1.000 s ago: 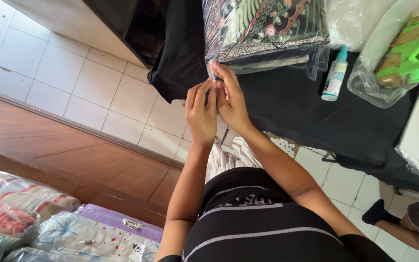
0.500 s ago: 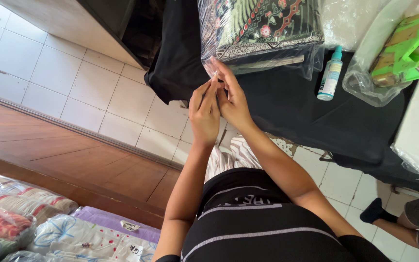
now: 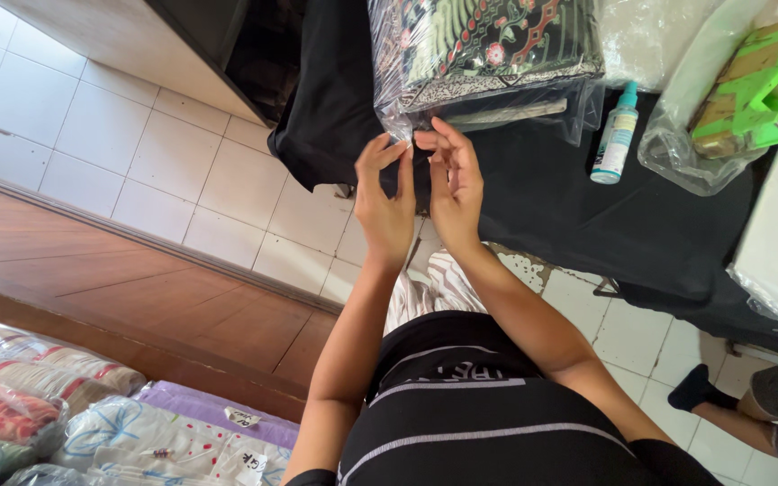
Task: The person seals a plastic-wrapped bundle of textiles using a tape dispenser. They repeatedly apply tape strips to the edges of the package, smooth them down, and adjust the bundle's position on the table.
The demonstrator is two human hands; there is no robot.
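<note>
Head view: showing both hands raised at upper centre of the frame, pinching the near corner of a clear plastic bag (image 3: pixel 488 85) of patterned folded fabric (image 3: pixel 497 40), lying on a black-draped table (image 3: pixel 569 216). Left hand (image 3: pixel 387 202) gripping the bag's edge with thumb and forefinger, other fingers loosely extended. Right hand (image 3: pixel 454 180) pinching beside it likewise. Standing just right of the bag, a small spray bottle (image 3: pixel 614 135); further right, a green object (image 3: pixel 749 85) in plastic. Lying lower left, stacked wrapped textiles (image 3: pixel 38 396).
</note>
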